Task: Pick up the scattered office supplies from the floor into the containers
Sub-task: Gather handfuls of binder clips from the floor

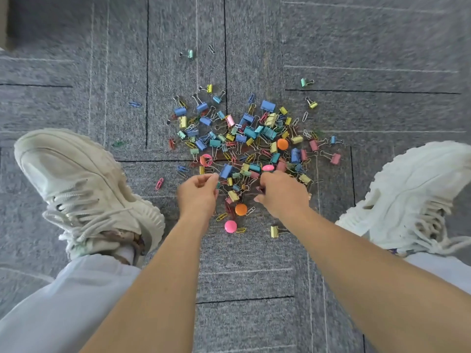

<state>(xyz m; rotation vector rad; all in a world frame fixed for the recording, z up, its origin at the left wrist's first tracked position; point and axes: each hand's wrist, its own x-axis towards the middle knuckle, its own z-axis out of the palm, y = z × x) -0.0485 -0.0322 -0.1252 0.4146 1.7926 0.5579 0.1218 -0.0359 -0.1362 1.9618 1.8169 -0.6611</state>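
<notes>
Floor: grey carpet tiles (pixel 382 47) with dark seams; the edges of the view are smeared.
Pile: a scatter of office supplies (pixel 254 138) lies on the carpet between the two shoes, made up of binder clips in blue, teal, yellow and pink, tangled with coloured paper clips and a few round discs.
Left hand (pixel 197 193): at the near left edge of the pile, fingers curled, thumb tip meeting forefinger just beside a large blue binder clip (pixel 226 170).
Right hand (pixel 281 193): at the near right edge of the pile, back turned up, fingers curled down among the clips, just below a pink oval disc (pixel 267 168).
Grip: the curled fingers and the backs of the hands hide what lies under them, so I cannot tell whether either hand has a clip pinched.
Between the wrists: an orange disc (pixel 240 209), and nearer the person a bright pink disc (pixel 230 226) touching a yellow paper clip.
Near stray: a yellow binder clip (pixel 274 231) beside the right forearm.
Far strays: a mint clip (pixel 190 54) well above the pile; another mint binder clip (pixel 303 82) off to the upper right; a blue paper clip (pixel 134 104) to the left.
Left-side stray: a pink paper clip (pixel 159 183) near the left shoe (pixel 84 184).
Feet: both white laced trainers point outward; the right shoe (pixel 413 194) sits well apart from the pile.
Legs: pale trousers (pixel 63 301) at the lower corners.
</notes>
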